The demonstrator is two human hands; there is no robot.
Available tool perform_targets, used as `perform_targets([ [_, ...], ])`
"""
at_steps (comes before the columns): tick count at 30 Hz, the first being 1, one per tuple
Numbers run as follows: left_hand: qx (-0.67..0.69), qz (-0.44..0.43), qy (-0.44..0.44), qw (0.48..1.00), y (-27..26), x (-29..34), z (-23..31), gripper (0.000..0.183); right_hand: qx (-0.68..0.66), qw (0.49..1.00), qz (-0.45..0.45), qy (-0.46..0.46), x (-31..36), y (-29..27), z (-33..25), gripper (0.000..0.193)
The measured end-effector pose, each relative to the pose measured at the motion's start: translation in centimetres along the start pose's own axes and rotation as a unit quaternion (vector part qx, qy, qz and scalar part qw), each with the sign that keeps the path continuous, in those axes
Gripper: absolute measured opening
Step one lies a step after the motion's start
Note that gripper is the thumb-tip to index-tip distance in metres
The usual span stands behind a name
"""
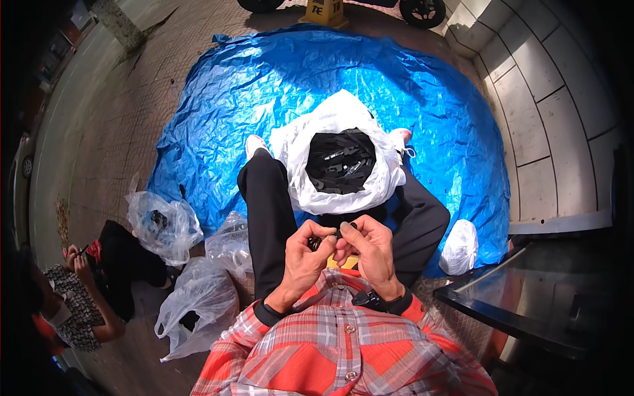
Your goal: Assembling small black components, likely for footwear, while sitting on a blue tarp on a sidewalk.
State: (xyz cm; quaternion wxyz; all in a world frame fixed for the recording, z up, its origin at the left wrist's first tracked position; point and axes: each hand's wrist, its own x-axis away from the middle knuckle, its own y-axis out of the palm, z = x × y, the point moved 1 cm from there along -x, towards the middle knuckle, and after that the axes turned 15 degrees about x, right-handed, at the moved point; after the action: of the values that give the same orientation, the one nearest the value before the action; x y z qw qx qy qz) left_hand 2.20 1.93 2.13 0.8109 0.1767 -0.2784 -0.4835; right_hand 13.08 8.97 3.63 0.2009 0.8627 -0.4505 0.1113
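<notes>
Small dark pieces (316, 243) pinched in the hands (375, 254): mostly covered by fingers, too small to identify. Yellow object (348, 263) beneath, largely hidden by hands and shirt (350, 330). White bag (294, 148) at centre: lower contents out of sight. Small white bag (459, 247), right: contents hidden. Two-wheeler (422, 10) and yellow sign (325, 14), far side: tops cut off. Co-worker (82, 297), left: partly lost in dark rim; handheld item too small to tell.
</notes>
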Motion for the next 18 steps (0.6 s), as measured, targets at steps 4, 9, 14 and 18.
perform_targets([
  [4, -0.026, -0.001, 0.026, 0.999, 0.7, 0.3, 0.6, 0.007, 0.291, 0.935, 0.065, -0.193, 0.5, 0.2, -0.2, 0.013],
  [9, -0.097, -0.031, 0.117, 0.988, 0.5, 0.4, 0.0, 0.016, 0.492, 0.707, 0.095, -0.499, 1.2, 0.6, -0.9, 0.014],
  [14, 0.003, -0.049, 0.041, 0.998, 0.8, 0.1, 0.8, 0.02, 0.576, 0.643, 0.069, -0.5, 1.7, 0.0, -1.3, 0.021],
  [18, 0.071, -0.094, -0.058, 0.991, -0.5, 0.0, 0.3, 0.021, 0.503, 0.733, 0.082, -0.451, 1.7, -1.0, -2.1, 0.024],
])
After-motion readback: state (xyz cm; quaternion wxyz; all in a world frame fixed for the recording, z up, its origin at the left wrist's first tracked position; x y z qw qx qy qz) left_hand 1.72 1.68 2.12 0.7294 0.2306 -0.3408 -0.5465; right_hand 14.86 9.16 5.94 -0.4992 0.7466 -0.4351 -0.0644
